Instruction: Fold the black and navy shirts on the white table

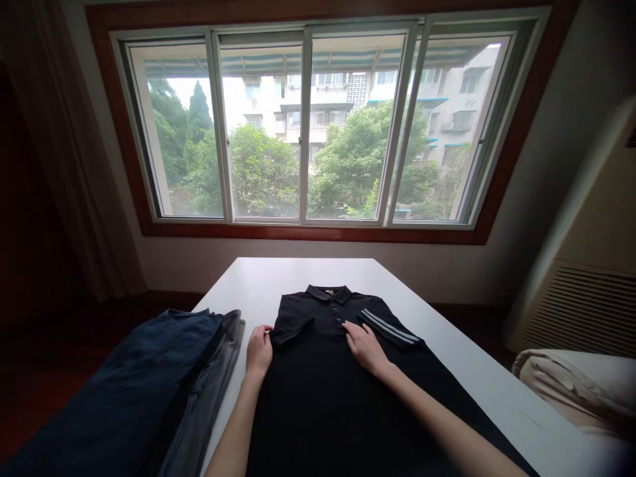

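A black polo shirt (313,397) lies front up on the white table, its collar pointing toward the window. Both short sleeves rest inward over the body; the one on the right shows two pale stripes along its hem. At the shirt's left edge, beside the folded sleeve, my left hand (259,351) has its fingers closed on the fabric. My right hand (366,347) lies flat on the chest, fingers stretched out beside the buttoned placket and just below the striped sleeve.
Left of the shirt, a stack of dark blue and grey clothes (149,371) covers the edge of the white table (308,268). A beige cushioned item (571,384) and a vented appliance (591,291) stand at the right. Beyond the table is a wide window (304,132).
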{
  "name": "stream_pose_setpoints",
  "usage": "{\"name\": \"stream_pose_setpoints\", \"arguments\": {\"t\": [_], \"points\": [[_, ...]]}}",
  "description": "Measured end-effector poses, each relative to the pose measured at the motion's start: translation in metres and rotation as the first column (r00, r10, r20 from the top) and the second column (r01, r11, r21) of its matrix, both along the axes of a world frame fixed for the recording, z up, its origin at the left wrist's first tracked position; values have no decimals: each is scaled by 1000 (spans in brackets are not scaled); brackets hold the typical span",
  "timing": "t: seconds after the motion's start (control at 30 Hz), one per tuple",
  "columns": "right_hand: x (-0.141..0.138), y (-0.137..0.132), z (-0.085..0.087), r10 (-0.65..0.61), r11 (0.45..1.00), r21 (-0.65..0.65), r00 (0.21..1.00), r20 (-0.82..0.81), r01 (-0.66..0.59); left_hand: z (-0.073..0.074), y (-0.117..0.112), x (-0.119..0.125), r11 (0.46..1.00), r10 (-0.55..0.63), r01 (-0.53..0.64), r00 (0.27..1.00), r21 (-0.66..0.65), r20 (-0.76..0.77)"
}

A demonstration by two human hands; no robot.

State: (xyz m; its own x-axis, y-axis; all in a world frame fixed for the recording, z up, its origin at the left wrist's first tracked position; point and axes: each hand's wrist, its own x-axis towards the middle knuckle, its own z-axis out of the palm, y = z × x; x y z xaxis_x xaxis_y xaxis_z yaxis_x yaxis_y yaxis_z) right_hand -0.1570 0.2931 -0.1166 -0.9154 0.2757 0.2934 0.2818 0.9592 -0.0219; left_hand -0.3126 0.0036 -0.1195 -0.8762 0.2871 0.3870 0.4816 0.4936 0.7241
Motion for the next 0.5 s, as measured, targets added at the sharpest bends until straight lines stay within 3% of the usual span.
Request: {"name": "stream_pose_setpoints", "arguments": {"t": [0.1, 0.2, 0.3, 0.37, 0.43, 0.5], "points": [[4, -14, 5, -99, 995, 27, 995, 16, 98, 5, -6, 23, 997, 69, -69, 998, -38, 11], [8, -21, 11, -136, 988, 81, 991, 17, 134, 4, -23, 67, 987, 87, -89, 996, -135, -16], [11, -30, 20, -130, 983, 132, 992, 11, 127, -3, -56, 124, 936, -63, 28, 994, -351, -91], [12, -37, 29, -109, 981, 163, 994, 2, 107, -5, -88, 161, 902, -188, 133, 977, -411, -98], [9, -46, 40, -82, 980, 184, 997, -6, 81, -3, -123, 193, 918, -219, 202, 976, -342, -10], [1, -58, 52, -52, 981, 189, 999, -8, 52, 5, -157, 221, 960, -173, 179, 984, -215, 44]]}}
